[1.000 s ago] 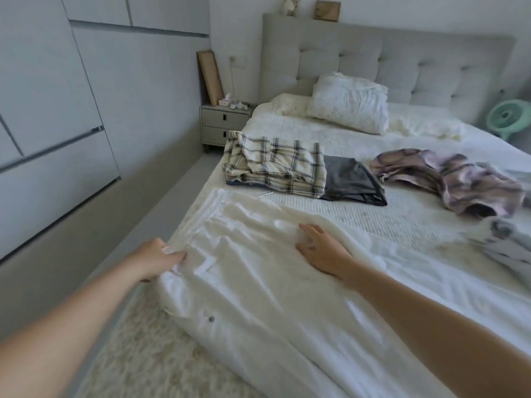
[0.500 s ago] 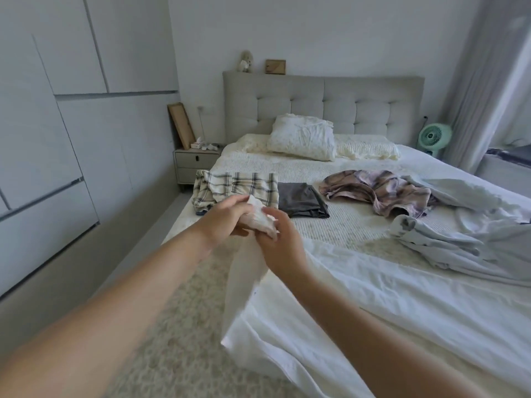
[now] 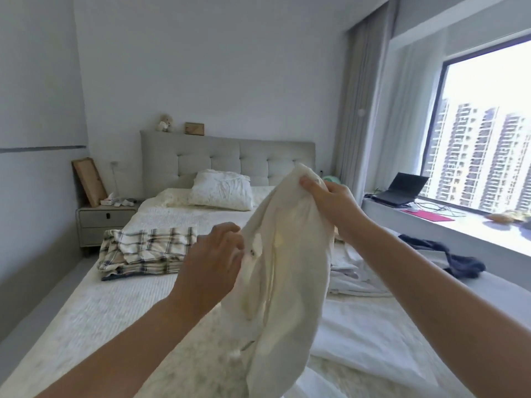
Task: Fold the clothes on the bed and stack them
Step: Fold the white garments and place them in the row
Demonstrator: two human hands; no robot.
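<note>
Now the white garment is up off the bed, right hand pinching its top, left hand gripping its edge — folding barely begun.

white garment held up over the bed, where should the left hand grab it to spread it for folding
Pinch the white garment at its upper left edge, coming from the left. The right hand already holds the top and the rest hangs bunched; the left hand is beside that edge.
</note>
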